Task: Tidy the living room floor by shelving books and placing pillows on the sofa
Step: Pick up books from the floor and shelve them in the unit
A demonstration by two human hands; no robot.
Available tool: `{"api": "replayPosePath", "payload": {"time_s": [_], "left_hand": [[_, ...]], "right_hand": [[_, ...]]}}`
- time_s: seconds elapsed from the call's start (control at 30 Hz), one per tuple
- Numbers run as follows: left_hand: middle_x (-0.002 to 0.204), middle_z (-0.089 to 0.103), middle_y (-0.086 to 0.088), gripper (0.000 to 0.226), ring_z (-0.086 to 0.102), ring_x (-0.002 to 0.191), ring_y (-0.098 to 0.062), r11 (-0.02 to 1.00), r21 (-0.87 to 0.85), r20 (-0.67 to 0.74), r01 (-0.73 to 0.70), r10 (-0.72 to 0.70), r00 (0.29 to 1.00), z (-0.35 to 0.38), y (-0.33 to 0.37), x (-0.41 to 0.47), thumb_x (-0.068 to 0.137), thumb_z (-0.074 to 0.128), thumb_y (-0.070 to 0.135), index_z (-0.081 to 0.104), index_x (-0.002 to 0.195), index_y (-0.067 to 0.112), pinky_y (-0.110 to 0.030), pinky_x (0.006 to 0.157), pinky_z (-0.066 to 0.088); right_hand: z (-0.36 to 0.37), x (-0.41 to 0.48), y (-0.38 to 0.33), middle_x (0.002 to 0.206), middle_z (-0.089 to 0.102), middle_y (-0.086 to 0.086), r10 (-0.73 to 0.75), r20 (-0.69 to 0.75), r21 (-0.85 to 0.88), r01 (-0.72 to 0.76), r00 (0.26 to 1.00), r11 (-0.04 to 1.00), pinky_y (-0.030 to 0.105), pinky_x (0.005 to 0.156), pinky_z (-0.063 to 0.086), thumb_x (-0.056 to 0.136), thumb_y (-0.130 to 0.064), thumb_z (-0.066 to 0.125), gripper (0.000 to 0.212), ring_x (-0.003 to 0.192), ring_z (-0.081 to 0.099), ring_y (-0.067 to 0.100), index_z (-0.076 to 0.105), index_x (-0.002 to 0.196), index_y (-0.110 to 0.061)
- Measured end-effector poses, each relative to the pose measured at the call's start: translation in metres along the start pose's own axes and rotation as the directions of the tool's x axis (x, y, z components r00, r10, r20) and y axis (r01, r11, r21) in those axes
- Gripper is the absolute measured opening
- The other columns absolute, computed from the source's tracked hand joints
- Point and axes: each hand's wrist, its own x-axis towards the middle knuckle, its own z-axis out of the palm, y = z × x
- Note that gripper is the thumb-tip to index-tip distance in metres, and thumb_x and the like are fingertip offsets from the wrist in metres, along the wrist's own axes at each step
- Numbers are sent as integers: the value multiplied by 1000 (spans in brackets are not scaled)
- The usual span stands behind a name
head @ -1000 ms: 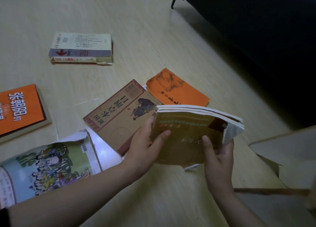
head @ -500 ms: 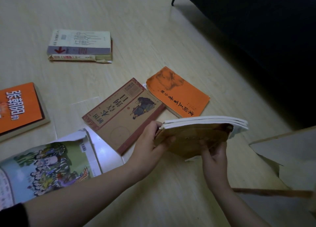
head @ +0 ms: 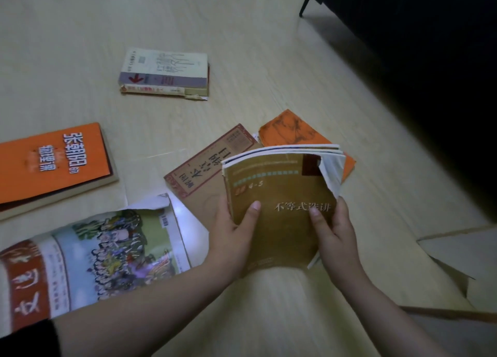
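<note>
Mustard book (head: 279,184) is held between my hands, long axis pointing away from me. My left hand (head: 231,235) grips its spine side and my right hand (head: 334,238) its page side, both equally near.

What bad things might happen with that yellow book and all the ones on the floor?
1. The yellow book has a cover already torn at its top right corner; it might rip more if snagged.
2. The left hand and right hand grip it only by its lower half, so it may flop or slip.
3. The picture book and big orange book lie on the floor close by; someone might step on them and slip.
</note>
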Motion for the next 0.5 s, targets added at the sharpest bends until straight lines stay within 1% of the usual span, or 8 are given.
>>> {"api": "replayPosePath", "payload": {"time_s": [0.07,0.1,0.17,0.27,0.33,0.37,0.43,0.5], "left_hand": [[118,61,12,45,59,106,-3,998,6,-10,-61,61,998,-6,4,-3,84,59,47,48,126,32,-12,73,51],[117,62,12,45,59,106,-1,996,1,1,-95,95,996,-6,6,-4,85,59,47,48,126,31,-14,77,52],[115,62,14,43,58,106,0,985,24,34,-169,168,985,-5,10,-5,87,59,48,50,125,30,-19,85,51],[115,60,13,37,55,110,-4,954,125,83,-274,266,961,-2,11,-4,88,55,39,52,124,28,-26,91,48],[117,59,8,35,54,112,-8,940,169,103,-296,282,954,1,4,-4,89,54,40,52,123,30,-35,95,47],[117,59,8,34,54,112,-8,940,182,104,-289,274,956,2,1,-6,88,53,44,52,121,35,-38,96,47],[118,57,12,30,53,113,-5,942,194,115,-274,255,960,3,-3,-10,87,54,47,48,116,47,-34,95,47],[117,57,19,30,53,111,0,951,190,141,-246,222,965,2,-3,-13,87,61,45,47,112,52,-27,91,49]], "right_hand": [[4,-3,-6,121,60,-7,-33,-28,27,34,999,999,23,90,49,88,-38,51,52,111,57,5,43,134,-15],[4,-4,-8,117,61,-10,-47,-52,44,50,998,998,18,87,49,91,-34,53,44,108,58,1,46,131,-17],[4,-8,-11,110,60,-14,-70,-102,76,78,992,994,7,80,45,97,-19,53,29,100,58,-9,47,126,-21],[4,-15,-8,113,56,-13,-76,-162,88,91,984,992,1,78,42,98,-9,44,36,97,54,-17,41,134,-7],[2,-20,-3,115,55,-12,-64,-159,90,79,985,993,1,77,42,99,-11,42,38,98,54,-17,38,136,-9],[1,-22,1,115,55,-12,-53,-145,93,67,988,993,1,76,43,99,-11,42,37,98,54,-18,38,135,-13],[0,-26,7,115,54,-11,-31,-130,90,43,991,995,1,75,43,99,-11,43,37,97,54,-19,36,135,-14],[0,-29,13,116,54,-12,-19,-131,86,31,991,996,1,76,43,98,-10,45,43,98,53,-19,33,140,-7]]}}
